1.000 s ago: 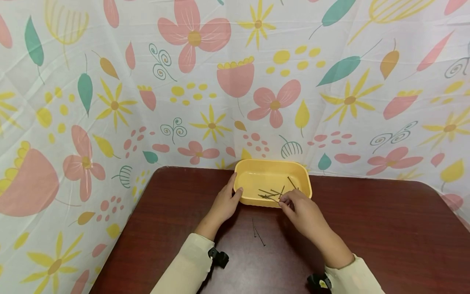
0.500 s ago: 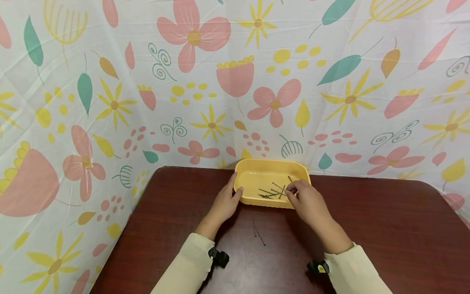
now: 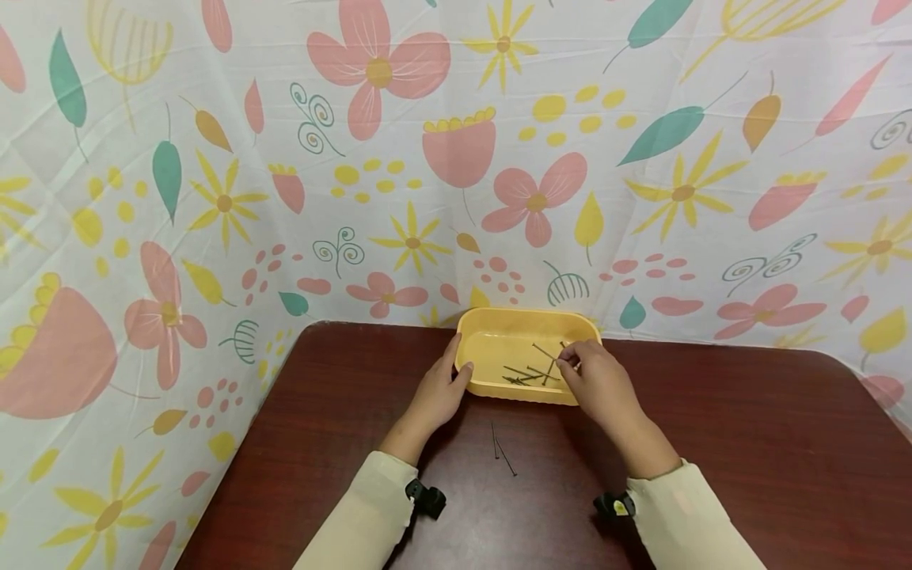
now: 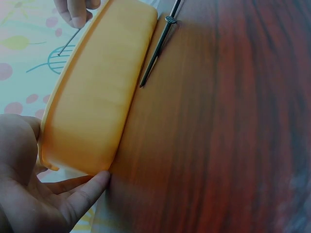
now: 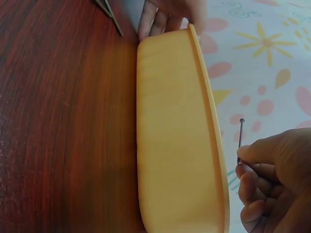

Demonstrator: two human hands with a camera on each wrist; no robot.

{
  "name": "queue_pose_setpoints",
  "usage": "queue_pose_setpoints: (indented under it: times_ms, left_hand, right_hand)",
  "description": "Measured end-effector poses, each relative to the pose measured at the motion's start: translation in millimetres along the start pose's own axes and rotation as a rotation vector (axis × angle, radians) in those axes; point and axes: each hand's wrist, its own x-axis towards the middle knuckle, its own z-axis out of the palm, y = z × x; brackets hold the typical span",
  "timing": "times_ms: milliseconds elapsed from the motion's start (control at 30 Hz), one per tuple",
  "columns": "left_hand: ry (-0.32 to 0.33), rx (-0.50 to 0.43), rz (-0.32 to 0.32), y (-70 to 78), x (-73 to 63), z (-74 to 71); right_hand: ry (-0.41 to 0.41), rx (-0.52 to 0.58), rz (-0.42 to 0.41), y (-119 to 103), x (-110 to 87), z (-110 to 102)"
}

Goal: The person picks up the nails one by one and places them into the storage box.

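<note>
A yellow plastic tray point(image 3: 492, 360) stands at the back of the table with several dark nails point(image 3: 523, 376) lying loose inside. Over its right part, my right hand point(image 3: 598, 380) pinches one nail point(image 5: 240, 138) between thumb and index finger, its flat head pointing away from the fingertips. My left hand point(image 3: 436, 396) rests against the tray's left end, thumb by the near corner and fingers along the side. In the left wrist view, a straight fingertip point(image 4: 99, 179) touches the tray's bottom edge. The right hand hides the tray's right end in the head view.
Two nails point(image 3: 505, 457) lie crossing or touching on the dark red-brown table point(image 3: 712, 443), in front of the tray. A flower-printed cloth point(image 3: 413, 174) hangs close behind the tray and along the left side.
My right hand has moved slightly back and to the right, lifting the pinched nail from near the tray's front rim. The left hand and the tray have stayed put.
</note>
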Motion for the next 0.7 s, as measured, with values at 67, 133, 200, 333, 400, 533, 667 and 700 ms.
queue_pose_setpoints:
  times_ms: [67,133,200,333,400,533,667,700]
  left_hand:
    - [-0.001,0.002,-0.003,-0.5,0.2,0.2]
    - [-0.001,0.006,-0.006,-0.6,0.5,0.4]
    - [0.0,0.009,-0.005,-0.5,0.7,0.5]
    - [0.002,0.007,-0.003,0.2,0.9,0.8]
    - [0.002,0.005,-0.002,0.4,1.0,0.9]
    - [0.004,0.007,0.0,0.2,1.3,0.9]
    - [0.005,0.008,0.004,-0.6,1.2,0.7]
    - [0.004,0.008,0.004,-0.8,1.1,0.8]
  right_hand:
    - [0.006,0.0,-0.001,0.5,0.2,1.4]
    - [0.014,0.003,-0.005,1.2,0.0,3.1]
    - [0.022,0.004,-0.007,2.2,-0.5,4.9]
    - [0.044,0.012,-0.008,3.7,-2.1,7.5]
    - [0.057,0.014,-0.01,4.1,-3.0,8.1]
    - [0.079,0.02,-0.023,4.7,-4.4,8.9]
    - [0.085,0.034,-0.024,4.8,-5.8,8.4]
    - [0.082,0.037,-0.021,4.8,-6.1,8.2]
